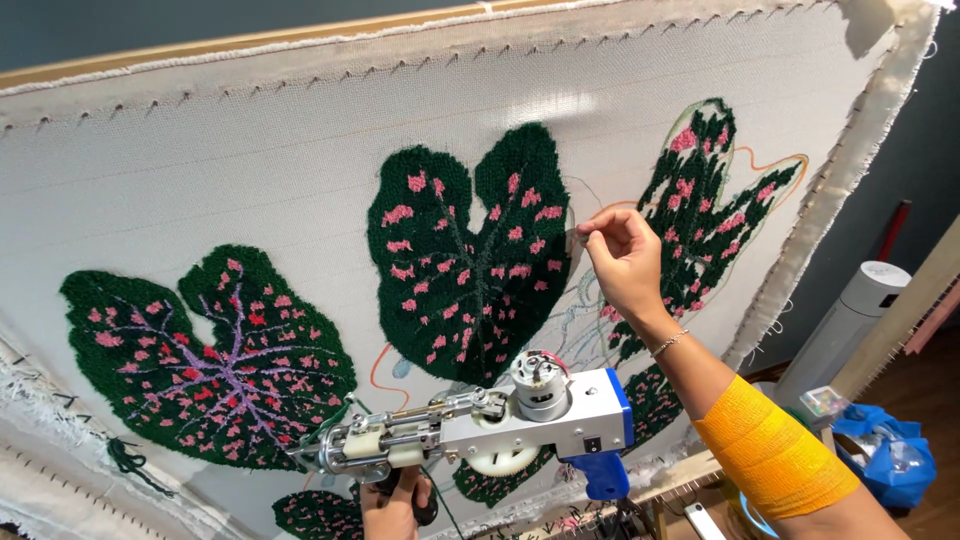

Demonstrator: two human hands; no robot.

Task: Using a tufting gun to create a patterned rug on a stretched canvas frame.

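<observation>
- A cream cloth is stretched on a wooden frame, seen from below at a tilt.
- The left hand, low in view, is clenched on the grip of a tufting gun; the gun's nose points left, close to the cloth.
- The right hand is raised, with its fingertips pinching a thin yarn strand at the cloth, just right of the middle leaf.
- Done: the left leaf and the middle leaf are fully tufted in dark green with pink spots.
- Left: the right leaf is partly filled, with drawn outlines bare; the background is untufted.
</observation>
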